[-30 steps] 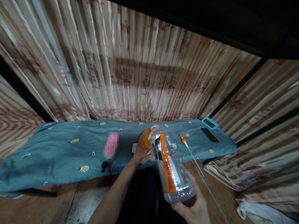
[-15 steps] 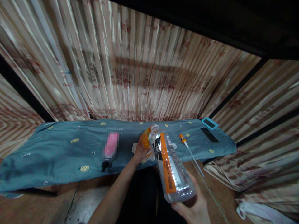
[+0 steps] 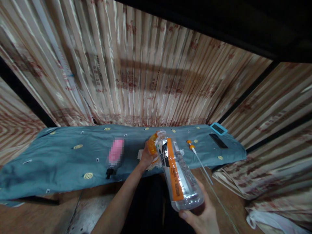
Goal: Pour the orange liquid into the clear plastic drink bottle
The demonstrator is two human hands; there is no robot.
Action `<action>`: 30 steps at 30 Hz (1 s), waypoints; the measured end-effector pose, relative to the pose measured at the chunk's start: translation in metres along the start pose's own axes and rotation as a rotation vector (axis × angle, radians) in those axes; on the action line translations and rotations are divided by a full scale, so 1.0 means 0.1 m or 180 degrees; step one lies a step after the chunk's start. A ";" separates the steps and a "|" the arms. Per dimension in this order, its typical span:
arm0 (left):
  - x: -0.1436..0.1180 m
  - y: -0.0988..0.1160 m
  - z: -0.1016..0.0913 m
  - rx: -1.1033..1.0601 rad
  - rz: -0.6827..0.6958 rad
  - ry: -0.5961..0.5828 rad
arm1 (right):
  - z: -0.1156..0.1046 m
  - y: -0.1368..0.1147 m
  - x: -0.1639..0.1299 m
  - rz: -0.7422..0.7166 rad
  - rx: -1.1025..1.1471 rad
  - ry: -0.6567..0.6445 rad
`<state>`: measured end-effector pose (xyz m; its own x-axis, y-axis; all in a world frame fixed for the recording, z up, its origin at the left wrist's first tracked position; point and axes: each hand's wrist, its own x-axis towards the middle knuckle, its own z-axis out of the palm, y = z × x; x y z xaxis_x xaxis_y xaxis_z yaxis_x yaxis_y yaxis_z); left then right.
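My right hand (image 3: pixel 202 211) grips a large clear plastic bottle (image 3: pixel 180 175) with an orange and silver label near its base. The bottle is tilted, its neck up and to the left. My left hand (image 3: pixel 147 157) is closed round an orange translucent bottle (image 3: pixel 152 143), right beside the mouth of the clear one. Whether the two mouths touch I cannot tell. Below my left hand lies a white cloth or doily (image 3: pixel 156 165), partly covered. A small round white cap (image 3: pixel 181 152) sits behind the clear bottle.
On the blue patterned cloth (image 3: pixel 63 162) lies a pink bottle with a black top (image 3: pixel 115 152), blurred out. To the right are an orange-and-white pump with a long tube (image 3: pixel 192 148), a dark phone (image 3: pixel 218 141) and a blue-framed device (image 3: pixel 218 128). Curtains (image 3: pixel 136 81) hang behind.
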<state>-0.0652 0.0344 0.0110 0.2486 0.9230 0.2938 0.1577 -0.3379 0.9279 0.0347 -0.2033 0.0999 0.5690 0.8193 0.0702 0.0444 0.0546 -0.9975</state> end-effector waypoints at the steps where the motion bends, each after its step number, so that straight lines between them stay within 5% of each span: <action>1: 0.00 0.00 0.00 -0.0008 0.0000 0.0004 | 0.00 0.00 0.00 0.0007 -0.0022 -0.0018; 30: 0.01 -0.04 0.01 -0.0038 -0.0001 0.0008 | -0.04 0.01 0.03 -0.0005 0.0196 -0.0161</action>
<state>-0.0646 0.0366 0.0076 0.2463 0.9235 0.2940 0.1462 -0.3352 0.9307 0.0394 -0.2032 0.0990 0.5265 0.8470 0.0729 -0.0064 0.0897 -0.9960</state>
